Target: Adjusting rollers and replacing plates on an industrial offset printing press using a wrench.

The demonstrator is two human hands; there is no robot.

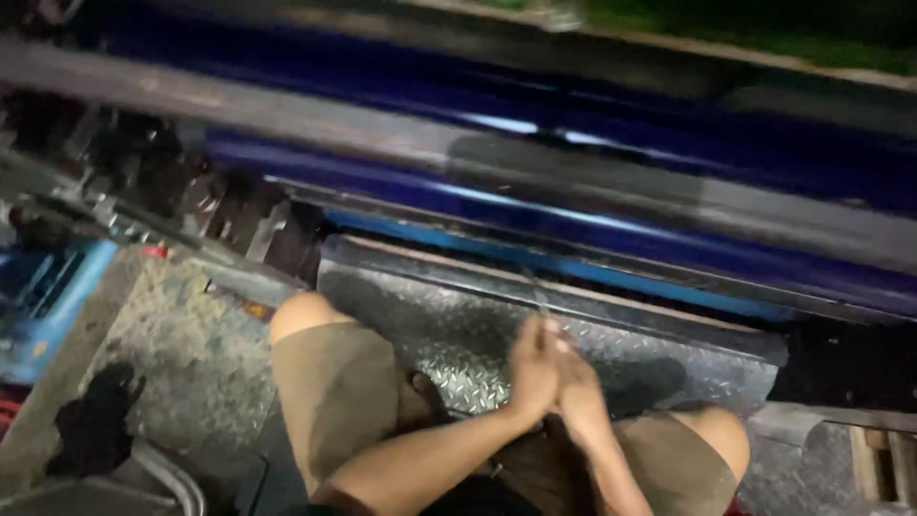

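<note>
My left hand [531, 368] and my right hand [579, 387] are pressed together in front of me, between my bare knees. A thin dark rod [538, 294] sticks up and away from the joined fingers, and both hands seem closed around its lower end. Motion blur hides the exact grip. Below the hands lies a grey checker-plate metal step [449, 334]. I sit in brown shorts [334, 401], and a dark sandal [425, 392] shows just left of my left wrist.
A long glossy blue vehicle body panel [573, 215] with grey rails runs across the far side. Dark machinery parts [143, 172] sit at upper left above a blue box-like object [43, 291]. A black rag [95, 420] lies on rough concrete at lower left. A wooden pallet edge [884, 463] is at lower right.
</note>
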